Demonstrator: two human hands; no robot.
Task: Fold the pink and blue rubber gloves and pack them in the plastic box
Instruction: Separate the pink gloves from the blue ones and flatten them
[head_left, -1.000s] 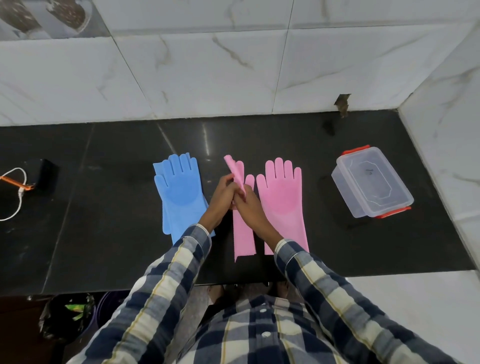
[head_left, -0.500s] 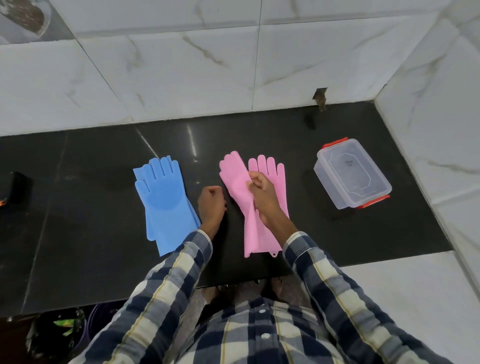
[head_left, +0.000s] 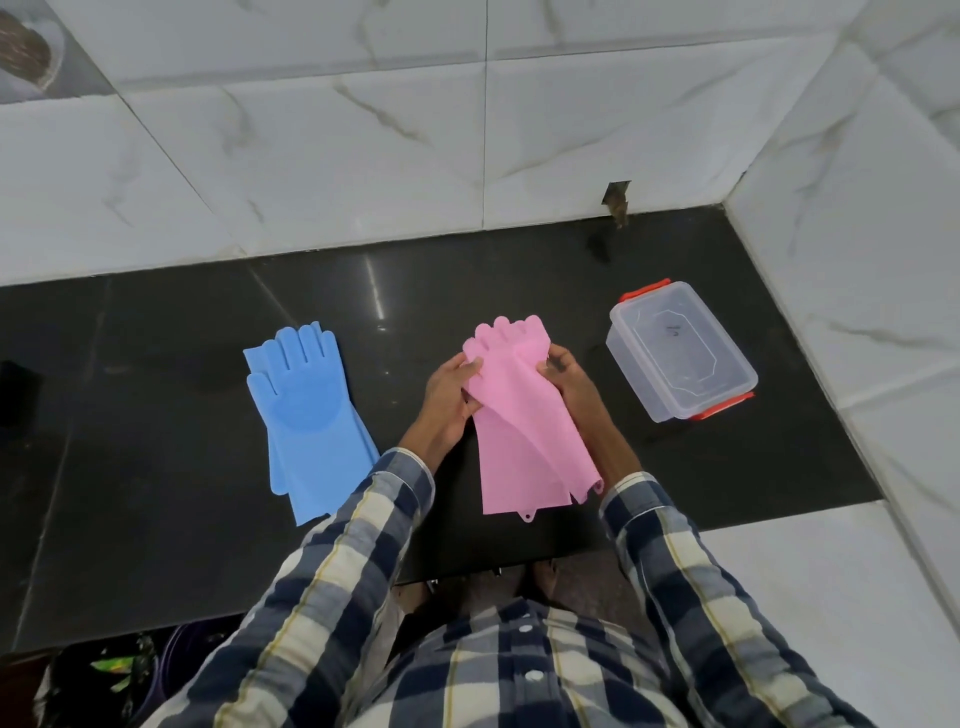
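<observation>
Pink gloves (head_left: 519, 415): both stacked one on the other, fingers pointing to the far wall, cuffs toward the near edge of the black counter (head_left: 156, 467). The stack is not square; the under glove's cuff fans out to the right of the upper one.

Left hand (head_left: 449, 397) pinches the left edge of the stack near the palm. Right hand (head_left: 569, 387) pinches the right edge at about the same height. So each hand is closed on pink rubber, with the width of the gloves between them. Whether the palm end is lifted off the counter or only pressed flat, I cannot tell.

Blue gloves (head_left: 306, 410): lying flat, also stacked, well to the left, untouched.

Plastic box (head_left: 680, 358): to the right, near the side wall, red clips at both ends. The clear lid looks to be on; not certain.

Risks, as I judge them:
- Cuffs misaligned, so a fold made now would likely come out skewed and bulky.
- Rubber is springy and slick; a fold may open again once released, or the two layers may slide apart.
- If the lid is indeed closed, one hand must let go to open it, and the fold could spring loose.
</observation>
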